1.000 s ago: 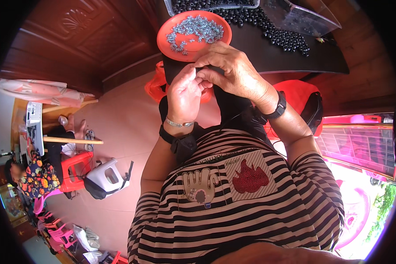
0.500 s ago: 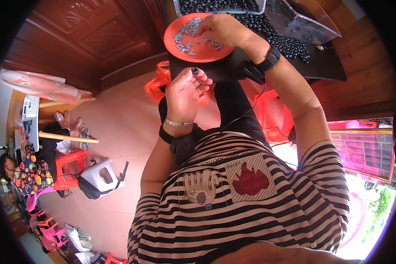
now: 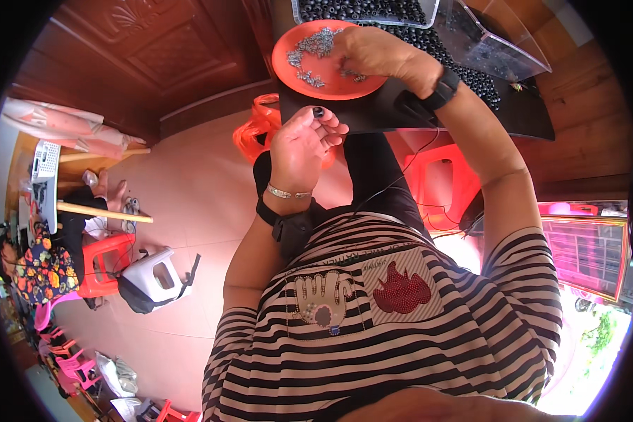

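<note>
My left hand [image 3: 299, 156] is raised palm up in front of the table edge. Its thumb and forefinger pinch a small round black knob-like piece [image 3: 318, 112], and the other fingers curl loosely. Over the right side of an orange-red plate [image 3: 295, 79], my right hand [image 3: 380, 55] reaches down with bent fingers among small silver metal pieces [image 3: 316, 44]. Its fingertips are partly hidden, so whatever lies between them cannot be made out. The metal pieces lie scattered over the plate, most thickly at its far left.
Many black pieces [image 3: 478, 81] lie on the dark table [image 3: 517, 116] and in a clear tub [image 3: 429, 20]. A tilted clear box [image 3: 510, 50] stands at the right. A red stool [image 3: 439, 184], an orange-red bag [image 3: 250, 133] and a grey stool [image 3: 150, 281] are below. Another person sits at the left.
My right hand has shifted over the plate's right side, its fingers lower among the metal pieces. My left hand still holds the black piece. The whole view has shifted slightly.
</note>
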Demonstrator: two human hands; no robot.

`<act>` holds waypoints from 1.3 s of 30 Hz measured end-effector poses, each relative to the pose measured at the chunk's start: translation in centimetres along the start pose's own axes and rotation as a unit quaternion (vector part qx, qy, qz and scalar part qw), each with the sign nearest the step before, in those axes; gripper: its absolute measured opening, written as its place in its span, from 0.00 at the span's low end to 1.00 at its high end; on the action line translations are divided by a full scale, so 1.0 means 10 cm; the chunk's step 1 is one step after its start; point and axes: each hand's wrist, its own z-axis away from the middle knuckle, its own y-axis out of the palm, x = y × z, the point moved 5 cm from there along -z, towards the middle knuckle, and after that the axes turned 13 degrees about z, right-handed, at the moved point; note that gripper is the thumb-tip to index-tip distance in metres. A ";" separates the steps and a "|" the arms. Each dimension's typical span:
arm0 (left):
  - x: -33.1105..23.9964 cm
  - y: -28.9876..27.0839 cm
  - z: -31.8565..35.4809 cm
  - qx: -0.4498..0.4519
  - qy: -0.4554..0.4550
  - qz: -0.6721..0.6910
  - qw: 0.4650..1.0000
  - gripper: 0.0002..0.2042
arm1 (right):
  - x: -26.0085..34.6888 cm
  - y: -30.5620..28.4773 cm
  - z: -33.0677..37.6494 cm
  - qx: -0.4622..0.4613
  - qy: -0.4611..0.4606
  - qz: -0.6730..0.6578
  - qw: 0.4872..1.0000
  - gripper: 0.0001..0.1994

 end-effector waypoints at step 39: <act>-0.05 0.21 -0.14 -0.019 -0.021 -0.014 1.000 0.11 | -0.05 -0.23 0.27 -0.150 0.150 -0.070 0.975 0.09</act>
